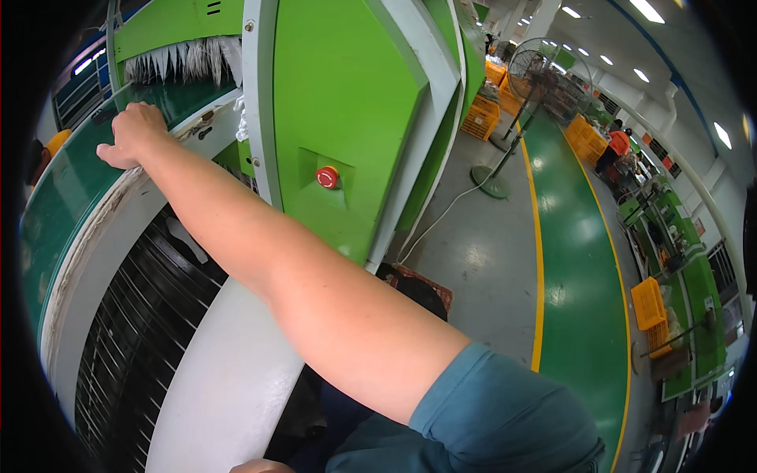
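Note:
My right arm, in a teal short sleeve, reaches across to the upper left. My right hand [136,135] is over the green conveyor belt [75,185], its thumb apart from the bent fingers. Nothing shows in its grasp, though the fingertips are partly hidden. Just beyond the fingers a small dark piece [103,116] lies on the belt, too unclear to name. At the bottom edge only a sliver of skin shows, seemingly my left hand [262,467], with its fingers out of sight.
A green machine housing [339,94] with a red stop button [326,177] stands beside my arm. White bristles [185,61] hang over the belt. Below it are dark bars [134,315] and a pale curved panel [221,386]. A standing fan [505,162] and orange crates [479,118] line the aisle.

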`<state>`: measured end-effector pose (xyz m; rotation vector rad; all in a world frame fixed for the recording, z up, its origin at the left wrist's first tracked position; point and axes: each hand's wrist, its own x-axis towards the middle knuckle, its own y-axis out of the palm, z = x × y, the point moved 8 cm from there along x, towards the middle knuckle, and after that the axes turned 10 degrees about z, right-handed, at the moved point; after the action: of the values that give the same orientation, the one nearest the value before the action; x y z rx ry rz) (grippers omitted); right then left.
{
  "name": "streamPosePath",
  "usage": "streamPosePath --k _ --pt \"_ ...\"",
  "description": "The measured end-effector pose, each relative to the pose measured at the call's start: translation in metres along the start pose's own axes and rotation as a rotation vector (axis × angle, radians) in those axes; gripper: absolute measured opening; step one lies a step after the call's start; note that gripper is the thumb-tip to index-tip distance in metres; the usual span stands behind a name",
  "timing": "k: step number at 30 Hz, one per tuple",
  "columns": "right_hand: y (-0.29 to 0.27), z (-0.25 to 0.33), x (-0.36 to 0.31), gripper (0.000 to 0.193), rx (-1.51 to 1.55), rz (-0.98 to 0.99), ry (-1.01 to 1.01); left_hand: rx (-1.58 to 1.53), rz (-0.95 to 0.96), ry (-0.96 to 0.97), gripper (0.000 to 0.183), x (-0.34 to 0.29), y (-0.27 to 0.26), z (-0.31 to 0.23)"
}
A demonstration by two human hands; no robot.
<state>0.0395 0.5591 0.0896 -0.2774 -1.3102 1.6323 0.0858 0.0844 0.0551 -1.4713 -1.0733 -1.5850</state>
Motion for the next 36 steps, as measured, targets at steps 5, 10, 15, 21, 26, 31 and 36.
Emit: streamPosePath --k 5,10,15,21,26,31,36 --pt "0.002 0.003 0.001 0.069 0.001 0.008 0.002 0.005 -0.018 -0.034 0.03 -0.002 -0.001 0.0" --pt "0.006 0.002 0.007 0.066 -0.033 -0.011 0.011 0.016 0.024 -0.029 0.03 -0.004 -0.003 0.002" --pt "0.007 -0.004 0.012 0.058 -0.079 -0.079 0.005 0.086 -0.03 -0.112 0.03 -0.003 0.0 0.0" --pt "0.005 0.001 0.006 0.056 -0.052 -0.082 -0.002 0.097 0.011 0.007 0.033 -0.006 -0.004 -0.004" --pt "0.0 0.0 0.003 0.055 -0.036 -0.085 -0.019 0.109 -0.019 0.065 0.036 -0.009 -0.007 -0.007" --pt "-0.003 0.006 0.0 0.054 0.059 -0.094 -0.076 0.141 -0.036 0.086 0.037 -0.009 -0.006 -0.008" --pt "-0.01 0.01 -0.003 0.044 0.134 -0.233 -0.163 0.142 -0.028 0.158 0.036 -0.009 -0.007 -0.011"
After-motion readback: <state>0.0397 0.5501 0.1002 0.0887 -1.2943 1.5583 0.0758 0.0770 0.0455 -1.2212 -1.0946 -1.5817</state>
